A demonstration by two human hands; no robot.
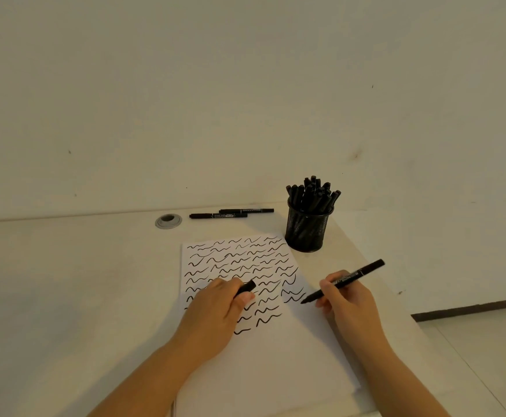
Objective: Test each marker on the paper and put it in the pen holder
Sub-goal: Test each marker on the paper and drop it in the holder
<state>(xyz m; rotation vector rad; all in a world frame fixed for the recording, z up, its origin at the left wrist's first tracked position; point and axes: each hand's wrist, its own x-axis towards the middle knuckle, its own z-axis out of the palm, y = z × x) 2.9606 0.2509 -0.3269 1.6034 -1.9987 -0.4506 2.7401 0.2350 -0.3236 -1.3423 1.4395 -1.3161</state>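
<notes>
Marker [343, 281], uncapped, pinched in the right hand [346, 299], tip over the paper [276, 356]; left hand [215, 308] grips its cap [247, 288]. Behind the paper: full holder [306, 230], two markers [230, 213], grommet [168, 221].

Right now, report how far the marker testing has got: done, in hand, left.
Done: the holder is packed with markers, and squiggles cover most of the paper. In hand: the right hand grips an uncapped marker, tip at the paper beside the last squiggle; the left hand holds its cap. Left: two capped markers lie by the wall.
</notes>
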